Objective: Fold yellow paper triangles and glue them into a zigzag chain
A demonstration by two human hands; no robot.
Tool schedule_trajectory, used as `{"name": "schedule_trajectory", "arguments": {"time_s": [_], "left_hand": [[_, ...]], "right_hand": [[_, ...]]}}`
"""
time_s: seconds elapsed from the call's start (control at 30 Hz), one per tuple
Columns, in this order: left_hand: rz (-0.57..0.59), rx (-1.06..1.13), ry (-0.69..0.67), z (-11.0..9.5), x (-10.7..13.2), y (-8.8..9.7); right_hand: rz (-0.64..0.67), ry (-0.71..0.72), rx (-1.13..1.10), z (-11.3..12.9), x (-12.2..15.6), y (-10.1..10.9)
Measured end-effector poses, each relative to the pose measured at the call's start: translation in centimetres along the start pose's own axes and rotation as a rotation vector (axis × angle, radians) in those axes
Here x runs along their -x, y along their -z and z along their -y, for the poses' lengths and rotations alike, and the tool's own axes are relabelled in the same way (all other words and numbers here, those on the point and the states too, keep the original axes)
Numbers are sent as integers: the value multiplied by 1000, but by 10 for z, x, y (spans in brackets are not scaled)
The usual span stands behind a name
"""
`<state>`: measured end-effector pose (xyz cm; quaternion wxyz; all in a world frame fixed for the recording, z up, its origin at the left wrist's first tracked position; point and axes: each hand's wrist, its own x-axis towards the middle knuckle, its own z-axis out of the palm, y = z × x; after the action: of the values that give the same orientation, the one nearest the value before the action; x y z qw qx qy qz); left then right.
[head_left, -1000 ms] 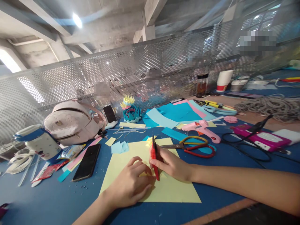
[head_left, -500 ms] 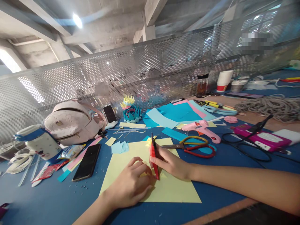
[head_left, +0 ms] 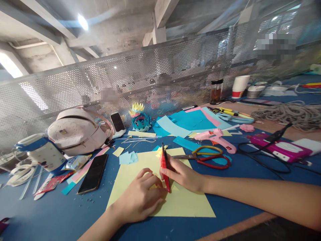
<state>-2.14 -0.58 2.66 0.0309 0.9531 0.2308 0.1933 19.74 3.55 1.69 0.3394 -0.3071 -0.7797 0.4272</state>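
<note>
A large pale yellow paper sheet [head_left: 185, 204] lies on the blue table in front of me. My left hand [head_left: 140, 197] presses down on a small yellow paper piece on that sheet, fingers curled and close together. My right hand [head_left: 184, 174] grips a red utility knife [head_left: 165, 167], its tip touching the paper right beside my left fingertips. The small piece is mostly hidden under my left hand.
Red and yellow scissors [head_left: 208, 157] and a pink glue gun [head_left: 215, 137] lie just beyond the sheet. A black phone [head_left: 93, 174] lies to the left, a pink bag [head_left: 77, 130] behind it. Blue and pink papers [head_left: 188, 120], a paper flower [head_left: 139, 117], cords [head_left: 265, 157] and cups [head_left: 239, 86] crowd the back.
The red knife has crept slightly toward me along the paper. My left hand has stayed in place.
</note>
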Motion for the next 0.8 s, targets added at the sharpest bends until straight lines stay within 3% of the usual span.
{"name": "schedule_trajectory", "arguments": {"time_s": [0.4,0.63,0.73,0.8], "left_hand": [[14,5,12,0,1,-1],[-2,-10,-8,0,2,-2],[-6,-10,-12,-1,2,-2],[-11,-5,-16,-2,2,-3]], "right_hand": [[14,-8,-14,0,0,0],[9,77,63,0,-7,6],[-49,77,222,12,-21,20],[-84,39,456,23,-36,32]]}}
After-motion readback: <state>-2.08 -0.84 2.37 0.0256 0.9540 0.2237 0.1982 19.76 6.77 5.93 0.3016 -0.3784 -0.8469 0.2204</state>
